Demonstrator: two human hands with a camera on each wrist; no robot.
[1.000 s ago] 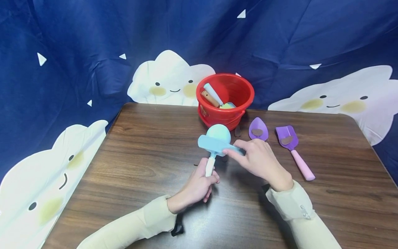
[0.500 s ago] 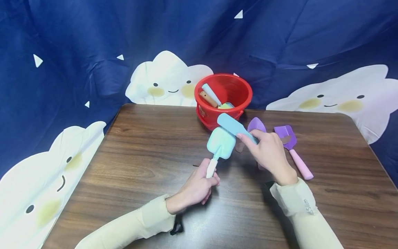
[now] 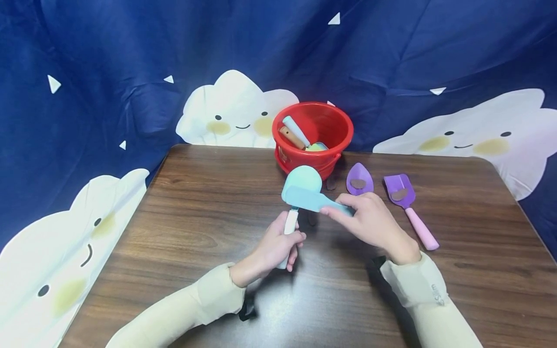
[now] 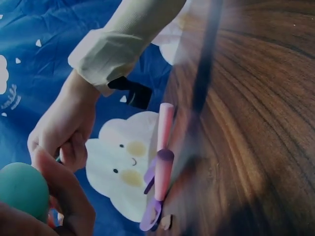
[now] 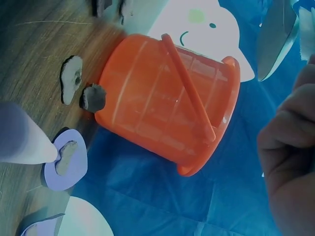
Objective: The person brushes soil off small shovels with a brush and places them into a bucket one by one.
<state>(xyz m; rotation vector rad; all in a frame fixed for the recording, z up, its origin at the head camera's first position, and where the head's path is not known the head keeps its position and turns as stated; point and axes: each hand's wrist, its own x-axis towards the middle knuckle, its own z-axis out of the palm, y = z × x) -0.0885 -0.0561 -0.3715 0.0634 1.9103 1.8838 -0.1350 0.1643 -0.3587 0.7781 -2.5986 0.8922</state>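
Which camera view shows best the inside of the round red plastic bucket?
The head view: it looks into the red bucket, showing a straight brown handle. Right wrist shows only its outside; left wrist, nothing of the inside.

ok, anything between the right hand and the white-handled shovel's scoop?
Yes: the flat blue tool the right hand holds. In the head view it overlaps the white-handled shovel's scoop; contact unclear.
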